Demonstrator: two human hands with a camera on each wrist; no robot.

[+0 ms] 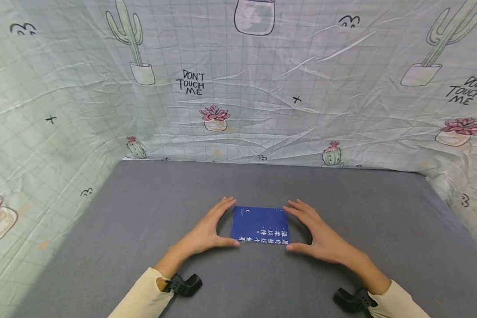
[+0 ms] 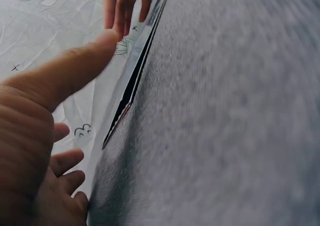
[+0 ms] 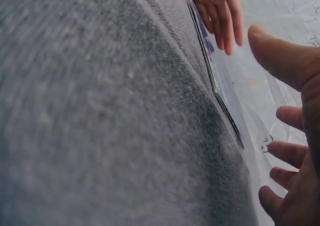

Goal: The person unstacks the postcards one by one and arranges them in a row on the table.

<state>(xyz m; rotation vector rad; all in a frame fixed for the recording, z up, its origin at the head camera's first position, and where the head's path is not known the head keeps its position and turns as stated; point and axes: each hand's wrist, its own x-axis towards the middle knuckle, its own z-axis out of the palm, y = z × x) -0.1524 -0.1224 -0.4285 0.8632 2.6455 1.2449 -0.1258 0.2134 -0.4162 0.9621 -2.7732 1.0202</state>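
Observation:
A thin blue booklet (image 1: 258,223) with white characters and a small moon print lies flat on the grey tabletop. Seen edge-on in the left wrist view, the booklet (image 2: 131,84) has slightly parted layers. At its left end is my left hand (image 1: 208,232), thumb by the near corner and fingers by the far one. My right hand (image 1: 322,236) mirrors this at the right end. Both hands have thumb and fingers spread wide apart, with nothing gripped between them. In the right wrist view the booklet's edge (image 3: 214,81) runs past the right thumb (image 3: 277,56).
The grey tabletop (image 1: 163,194) spreads around the booklet. Behind and at both sides hangs a pale cloth (image 1: 262,115) printed with cacti and lettering. A black wrist device (image 1: 184,285) sits on the left wrist and another (image 1: 353,300) on the right.

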